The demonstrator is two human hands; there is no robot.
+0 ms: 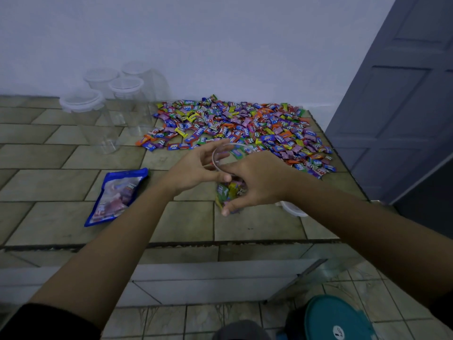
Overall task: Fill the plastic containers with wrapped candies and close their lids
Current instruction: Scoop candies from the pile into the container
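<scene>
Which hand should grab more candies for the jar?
The left hand. It is open at the rim of the jar and holds nothing, while the right hand grips the jar, which is only partly full. The candy pile lies just beyond both hands.

Clear plastic container [228,155], glossy candy wrappers [245,126]

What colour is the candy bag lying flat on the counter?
The bag is blue, clear-fronted; head view.
</scene>
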